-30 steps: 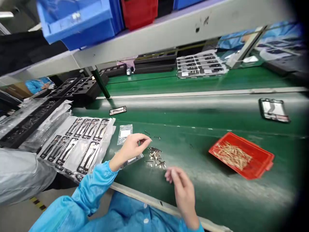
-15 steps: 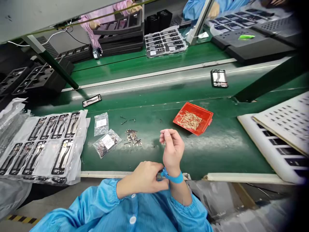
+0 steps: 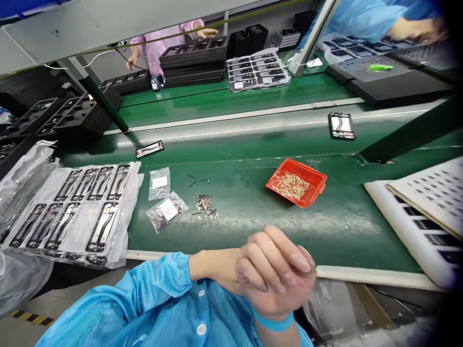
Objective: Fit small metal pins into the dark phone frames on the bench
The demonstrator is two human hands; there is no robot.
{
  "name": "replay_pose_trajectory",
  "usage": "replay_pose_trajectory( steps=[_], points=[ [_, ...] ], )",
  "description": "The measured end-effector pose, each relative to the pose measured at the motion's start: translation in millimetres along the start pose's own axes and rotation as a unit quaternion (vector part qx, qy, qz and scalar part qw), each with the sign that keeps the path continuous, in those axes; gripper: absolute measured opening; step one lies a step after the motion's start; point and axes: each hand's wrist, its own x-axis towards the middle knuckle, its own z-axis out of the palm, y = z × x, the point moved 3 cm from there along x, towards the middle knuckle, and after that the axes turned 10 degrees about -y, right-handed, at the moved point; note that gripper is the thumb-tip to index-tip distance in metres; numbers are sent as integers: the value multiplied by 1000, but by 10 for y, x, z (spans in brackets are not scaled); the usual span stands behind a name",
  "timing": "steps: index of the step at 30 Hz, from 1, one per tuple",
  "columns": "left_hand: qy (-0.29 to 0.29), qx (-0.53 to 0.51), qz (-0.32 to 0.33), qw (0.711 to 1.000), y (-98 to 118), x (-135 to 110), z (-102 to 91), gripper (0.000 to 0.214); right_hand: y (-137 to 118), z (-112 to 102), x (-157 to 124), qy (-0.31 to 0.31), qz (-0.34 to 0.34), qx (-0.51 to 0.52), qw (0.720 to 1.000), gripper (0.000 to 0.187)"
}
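Observation:
My left hand (image 3: 217,267) comes in from a blue sleeve (image 3: 155,284) and is partly hidden behind my right hand (image 3: 275,274). The two hands press together above the belt's near edge, and a blue wristband (image 3: 274,324) circles my right wrist. Neither hand touches the nearby loose brass pins (image 3: 205,205) on the green conveyor belt (image 3: 235,236). Left of those pins lie two small plastic bags (image 3: 167,211). A red tray (image 3: 296,183) of brass pins sits to the upper right.
Metal phone frames in plastic (image 3: 81,212) lie at the left. A white slotted board (image 3: 423,217) stands at the right. Black trays (image 3: 77,118) sit at the far left. A black post (image 3: 103,96) and an overhead shelf beam (image 3: 108,19) cross the view. Co-workers work beyond, at another green belt (image 3: 231,99).
My hands have come together and risen toward the camera, and my left hand has left the wristband. The view has shifted slightly, and the belt items appear slightly further right.

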Motion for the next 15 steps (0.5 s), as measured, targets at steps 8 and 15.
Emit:
replay_pose_trajectory(
  steps=[8, 15],
  points=[
    [45, 84, -88, 992, -864, -479, -1326, 31, -368, -1373, -29, 50, -39, -784, 617, 37],
    [233, 139, -315, 909, -1929, -992, -2592, 29, -273, -1885, -86, -36, -2, -845, 533, 39]
  ],
)
